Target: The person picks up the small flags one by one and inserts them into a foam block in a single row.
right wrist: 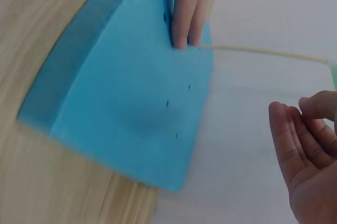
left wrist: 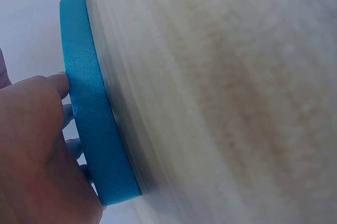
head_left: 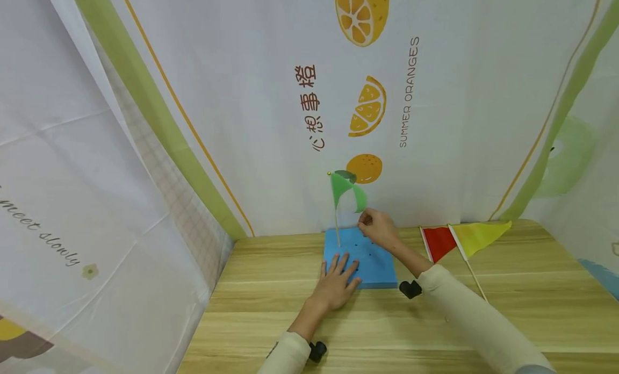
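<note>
A blue foam block (head_left: 374, 264) with several small holes lies on the table. My left hand (head_left: 333, 288) rests on its near left part, fingers spread over the top; in the left wrist view, the hand (left wrist: 31, 145) lies along the block's side (left wrist: 97, 108). A green pennant flag (head_left: 340, 187) stands on a thin stick (head_left: 337, 229) near the block's far left corner, its cloth curving over to the right. Just below the cloth's drooping end is my right hand (head_left: 379, 231). In the right wrist view this hand (right wrist: 310, 155) has loosely bent fingers with nothing visible between them.
To the right lie a red flag (head_left: 439, 244) and a yellow flag (head_left: 479, 237) on sticks, beside my right forearm. A white printed curtain (head_left: 271, 148) hangs behind the wooden table (head_left: 271, 272), and more cloth hangs at both sides.
</note>
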Tool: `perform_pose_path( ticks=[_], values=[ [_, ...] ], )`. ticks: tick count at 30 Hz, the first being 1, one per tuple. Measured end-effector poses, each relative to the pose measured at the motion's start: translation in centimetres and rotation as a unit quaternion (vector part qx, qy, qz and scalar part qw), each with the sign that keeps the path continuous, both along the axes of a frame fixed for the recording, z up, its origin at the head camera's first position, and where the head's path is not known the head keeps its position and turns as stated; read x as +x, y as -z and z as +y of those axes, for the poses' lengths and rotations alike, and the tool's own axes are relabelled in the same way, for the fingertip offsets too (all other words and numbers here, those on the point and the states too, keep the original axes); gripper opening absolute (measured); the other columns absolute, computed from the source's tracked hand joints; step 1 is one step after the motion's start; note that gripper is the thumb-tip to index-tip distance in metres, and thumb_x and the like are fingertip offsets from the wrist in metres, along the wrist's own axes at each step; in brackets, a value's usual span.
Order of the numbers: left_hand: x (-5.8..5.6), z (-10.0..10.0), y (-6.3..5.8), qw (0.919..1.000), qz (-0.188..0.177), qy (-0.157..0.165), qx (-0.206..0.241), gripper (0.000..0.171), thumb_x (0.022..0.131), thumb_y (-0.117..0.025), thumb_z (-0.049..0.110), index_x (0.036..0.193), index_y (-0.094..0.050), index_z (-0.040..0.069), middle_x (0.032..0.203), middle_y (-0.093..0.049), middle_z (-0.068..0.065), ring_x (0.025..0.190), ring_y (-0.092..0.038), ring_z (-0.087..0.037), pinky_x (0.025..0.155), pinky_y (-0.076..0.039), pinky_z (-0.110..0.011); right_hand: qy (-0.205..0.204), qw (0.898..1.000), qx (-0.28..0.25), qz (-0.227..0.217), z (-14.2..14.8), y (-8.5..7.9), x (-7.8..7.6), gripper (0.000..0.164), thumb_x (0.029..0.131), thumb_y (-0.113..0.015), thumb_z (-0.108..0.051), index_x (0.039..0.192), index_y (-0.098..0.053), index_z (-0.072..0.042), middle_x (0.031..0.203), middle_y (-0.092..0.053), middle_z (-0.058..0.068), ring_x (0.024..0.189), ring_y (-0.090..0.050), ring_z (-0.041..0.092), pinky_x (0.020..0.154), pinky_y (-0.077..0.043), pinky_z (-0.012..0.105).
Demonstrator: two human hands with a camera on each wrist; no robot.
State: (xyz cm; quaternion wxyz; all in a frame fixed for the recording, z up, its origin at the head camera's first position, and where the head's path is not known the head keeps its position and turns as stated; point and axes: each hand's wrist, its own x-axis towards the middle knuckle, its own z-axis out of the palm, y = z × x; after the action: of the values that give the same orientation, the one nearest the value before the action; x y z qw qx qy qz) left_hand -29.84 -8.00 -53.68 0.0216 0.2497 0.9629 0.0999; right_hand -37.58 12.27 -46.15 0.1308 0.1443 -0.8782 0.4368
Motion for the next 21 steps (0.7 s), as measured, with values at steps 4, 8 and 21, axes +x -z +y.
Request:
perform_pose_path(
  ticks=[4, 8, 21],
  values=[
    [0.0, 0.0, 0.0, 1.0, 0.002, 0.002, 0.0, 0.06, 0.115, -0.036, 0.052, 0.17, -0.032, 0.028, 0.18, -0.02, -0.006, 0.167, -0.015, -0.034, 0.132, -0.017, -0.064, 0.001, 1.0, -0.005, 0.002, 1.5, 0.0, 0.2, 0.007, 0.1, -0.071, -0.007, 0.097, -0.069, 0.0, 0.082, -0.074, 0.012, 0.068, -0.072, 0.024, 0.06, -0.054, 0.027],
    [0.0, 0.0, 0.0, 1.0, 0.007, 0.002, -0.002, 0.06, 0.115, -0.037, 0.052, 0.17, -0.033, 0.027, 0.18, -0.021, -0.007, 0.167, -0.016, -0.035, 0.132, -0.018, -0.065, 0.002, 1.0, -0.005, 0.008, 3.1, -0.1, 0.6, 0.008, 0.099, -0.07, -0.006, 0.097, -0.068, 0.001, 0.079, -0.072, 0.011, 0.067, -0.071, 0.022, 0.061, -0.056, 0.025],
    [0.1, -0.1, -0.1, 0.9999, 0.003, 0.007, 0.013, 0.06, 0.115, -0.038, 0.05, 0.17, -0.033, 0.025, 0.179, -0.021, -0.008, 0.167, -0.015, -0.036, 0.132, -0.016, -0.065, 0.002, 0.999, -0.026, -0.031, 8.9, -0.2, 1.7, 0.018, 0.107, -0.065, -0.014, 0.108, -0.072, 0.002, 0.098, -0.075, 0.02, 0.083, -0.076, 0.029, 0.073, -0.065, 0.031]
  ],
)
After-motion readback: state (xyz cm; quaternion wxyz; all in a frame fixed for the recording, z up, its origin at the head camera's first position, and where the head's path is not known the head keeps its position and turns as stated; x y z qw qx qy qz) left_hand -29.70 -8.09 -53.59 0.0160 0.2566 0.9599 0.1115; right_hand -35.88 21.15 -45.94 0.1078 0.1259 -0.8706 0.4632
